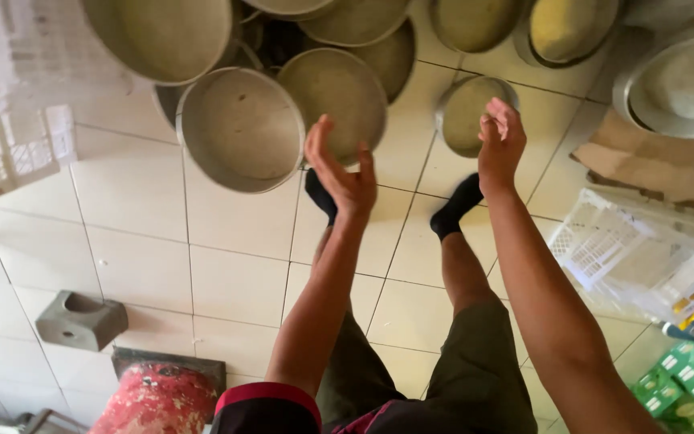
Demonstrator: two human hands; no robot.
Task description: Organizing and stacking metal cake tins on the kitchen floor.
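I am holding both arms out in front of me, above the floor. My left hand (pixel 340 170) is hanging open, palm turned inward, fingers loosely spread, grasping nothing. My right hand (pixel 501 138) is also released, fingers slightly curled, empty.

Nearest to my hands are the round metal pans (pixel 242 128): shallow, dull silver-grey, with low straight rims and pale, dusty-looking insides. They are lying on the floor ahead of me, several overlapping or leaning on one another in a loose cluster just beyond my fingertips. One small pan (pixel 466 112) is sitting apart, just beside my right hand in the view.

I am sitting with legs stretched forward, wearing dark socks (pixel 458 205) and olive shorts (pixel 475 370).

The floor (pixel 146 265) is showing large cream tiles with dark grout lines. A white plastic crate (pixel 10 145) is standing at the left; a grey concrete block (pixel 82 320) is lying lower left, near a red-spattered cylinder (pixel 158 402). Flattened cardboard (pixel 652 169) and a white basket (pixel 628 249) are lying at the right, with green boxes (pixel 684 382) below them.
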